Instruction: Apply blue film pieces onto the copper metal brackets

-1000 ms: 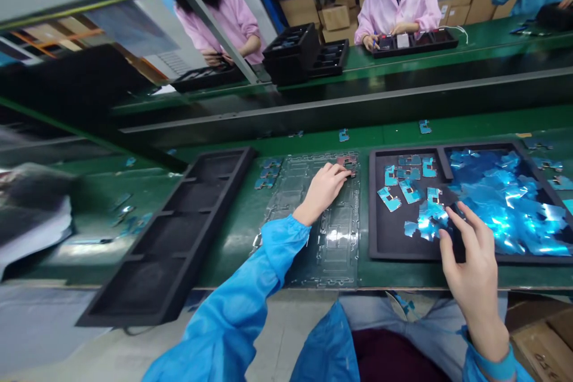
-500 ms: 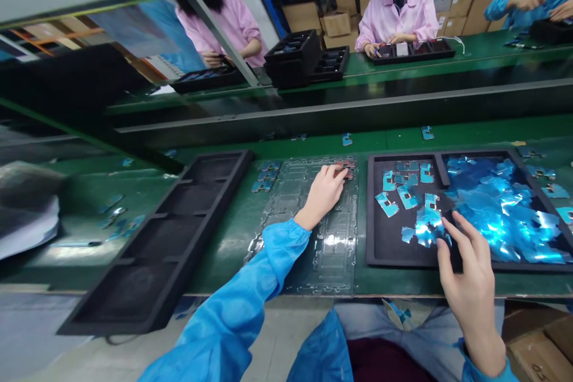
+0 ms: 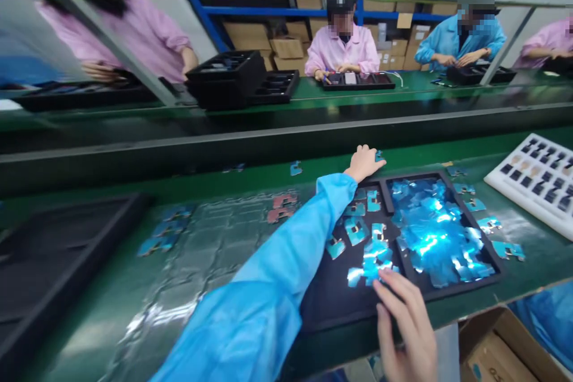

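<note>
My left hand (image 3: 364, 162) reaches past the far edge of a black divided tray (image 3: 331, 316), fingers spread over the green bench. Just beside its thumb lies a small blue-filmed circuit board (image 3: 379, 156), partly hidden by the hand. My right hand (image 3: 409, 325) hovers over the tray's near side, open, with its fingertips close to some loose blue film pieces (image 3: 375, 261). More blue-filmed boards (image 3: 356, 230) lie in the tray's left compartment. Shiny blue film scraps (image 3: 434, 233) fill the right one. Two reddish boards (image 3: 281, 213) rest on a clear plastic tray (image 3: 224, 233) to the left.
An empty-celled black tray (image 3: 67, 250) stands at far left, near several blue boards (image 3: 165, 230). Other boards (image 3: 490, 225) lie right of the divided tray, before a white tray of dark parts (image 3: 539, 173). A cardboard box (image 3: 505, 340) sits below the bench. Co-workers sit opposite.
My left hand has left the reddish boards on the clear tray and moved right and away, to a board behind the black tray. The view has turned right; my right hand stays by the film.
</note>
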Available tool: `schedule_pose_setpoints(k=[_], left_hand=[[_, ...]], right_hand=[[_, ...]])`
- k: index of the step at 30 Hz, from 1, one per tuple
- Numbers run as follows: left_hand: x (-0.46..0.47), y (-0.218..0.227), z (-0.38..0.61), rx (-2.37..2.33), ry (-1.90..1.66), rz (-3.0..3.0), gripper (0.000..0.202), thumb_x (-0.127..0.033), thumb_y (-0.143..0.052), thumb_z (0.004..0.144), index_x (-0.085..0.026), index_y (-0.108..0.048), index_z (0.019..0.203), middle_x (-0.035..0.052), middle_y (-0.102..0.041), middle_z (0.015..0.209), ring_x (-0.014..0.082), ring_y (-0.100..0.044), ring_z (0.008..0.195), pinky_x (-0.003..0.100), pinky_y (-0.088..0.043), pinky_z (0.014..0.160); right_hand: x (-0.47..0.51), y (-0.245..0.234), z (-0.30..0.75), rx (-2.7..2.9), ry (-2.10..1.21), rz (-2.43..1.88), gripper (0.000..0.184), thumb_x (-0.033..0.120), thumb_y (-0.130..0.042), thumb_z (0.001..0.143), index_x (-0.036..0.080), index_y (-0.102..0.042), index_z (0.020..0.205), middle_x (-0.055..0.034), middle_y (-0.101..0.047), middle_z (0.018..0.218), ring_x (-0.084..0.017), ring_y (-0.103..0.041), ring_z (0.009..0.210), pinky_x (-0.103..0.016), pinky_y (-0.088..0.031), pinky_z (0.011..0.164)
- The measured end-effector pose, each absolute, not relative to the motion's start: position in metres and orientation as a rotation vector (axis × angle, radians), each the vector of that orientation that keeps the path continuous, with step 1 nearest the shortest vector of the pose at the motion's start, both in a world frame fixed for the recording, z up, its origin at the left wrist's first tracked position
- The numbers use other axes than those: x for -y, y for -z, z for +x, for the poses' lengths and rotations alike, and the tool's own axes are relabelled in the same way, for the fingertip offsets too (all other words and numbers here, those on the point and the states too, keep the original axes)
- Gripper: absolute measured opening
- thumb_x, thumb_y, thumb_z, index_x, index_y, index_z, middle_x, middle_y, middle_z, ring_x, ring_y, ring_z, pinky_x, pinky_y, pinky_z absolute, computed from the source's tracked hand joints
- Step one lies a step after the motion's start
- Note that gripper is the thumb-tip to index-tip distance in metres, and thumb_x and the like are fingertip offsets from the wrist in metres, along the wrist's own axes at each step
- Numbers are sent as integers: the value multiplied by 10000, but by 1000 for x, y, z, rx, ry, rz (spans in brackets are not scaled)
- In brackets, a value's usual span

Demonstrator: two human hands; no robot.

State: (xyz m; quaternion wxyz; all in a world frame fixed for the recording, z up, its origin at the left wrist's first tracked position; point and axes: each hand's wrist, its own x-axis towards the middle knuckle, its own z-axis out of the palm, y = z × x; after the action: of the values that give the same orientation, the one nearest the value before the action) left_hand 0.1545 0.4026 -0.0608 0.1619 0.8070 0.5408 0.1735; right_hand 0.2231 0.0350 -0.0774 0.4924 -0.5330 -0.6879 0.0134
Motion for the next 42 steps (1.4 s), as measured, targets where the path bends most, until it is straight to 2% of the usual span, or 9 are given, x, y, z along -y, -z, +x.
schedule_pose_setpoints(k=[6,11,14,18,21,28,35,39,42], left_hand=[[-448,62,191,-1583,-516,1986,419,-400,-751,1039,-178,-679,1387,136,-663,1458,318,-677,1284,565,-589,1081],[-430,49,164,-1370,-650,1772,258,-264,-817,981,-135,-712,1179,90,-773,1111,226,-764,964,425,-647,910],[-386,28,129,-1214,-708,1628,189,-150,-828,924,-142,-696,1059,77,-780,936,187,-761,797,346,-639,805],[-287,-3,55,-1056,-719,1477,94,-223,-824,928,-166,-750,937,63,-778,874,168,-733,752,262,-591,701],[-201,-17,5,-925,-804,1290,123,-266,-888,872,-174,-823,920,61,-773,857,176,-714,745,244,-580,662],[-70,-2,-18,-1243,-1165,1139,21,-191,-849,852,-197,-848,872,18,-744,869,149,-717,760,206,-629,676],[-25,28,-11,-1374,-1428,913,66,-208,-877,824,-197,-819,854,11,-737,838,156,-757,726,215,-662,658],[-10,26,-12,-1431,-1479,853,124,-292,-914,793,-215,-816,800,43,-769,826,178,-757,693,235,-649,611],[-1,23,-12,-1409,-1479,927,142,-330,-919,791,-217,-833,794,55,-775,794,171,-737,669,240,-623,602]], right_hand=[[-40,90,215,1560,-34,-1386,500,-4,-588,964,245,-752,1366,-118,-817,1224,-302,-826,1128,-398,-741,900],[-56,80,211,1513,-39,-1390,417,56,-567,1020,237,-751,1347,-126,-797,1266,-282,-818,1134,-389,-730,921],[-67,64,206,1485,-41,-1343,416,68,-572,1032,229,-726,1383,-132,-790,1278,-273,-805,1154,-392,-726,928],[-82,42,187,1368,-203,-1386,424,156,-617,1056,224,-651,1473,-152,-744,1389,-288,-752,1266,-439,-715,972],[-87,34,166,1269,-441,-1289,490,203,-669,1038,211,-599,1524,-157,-735,1371,-229,-786,1104,-332,-718,841],[-69,38,136,1232,-885,-1093,13,223,-753,982,228,-763,976,-3,-752,895,-115,-708,691,-203,-630,612],[-55,45,123,1363,-951,-1094,229,290,-648,1051,206,-760,870,-4,-719,769,-120,-677,606,-222,-596,567],[-41,38,121,1441,-947,-1095,109,300,-747,995,225,-824,984,-52,-796,897,-190,-771,719,-253,-658,626],[-33,44,127,1461,-760,-1165,91,295,-782,973,254,-831,907,-40,-786,846,-188,-743,671,-261,-644,621]])
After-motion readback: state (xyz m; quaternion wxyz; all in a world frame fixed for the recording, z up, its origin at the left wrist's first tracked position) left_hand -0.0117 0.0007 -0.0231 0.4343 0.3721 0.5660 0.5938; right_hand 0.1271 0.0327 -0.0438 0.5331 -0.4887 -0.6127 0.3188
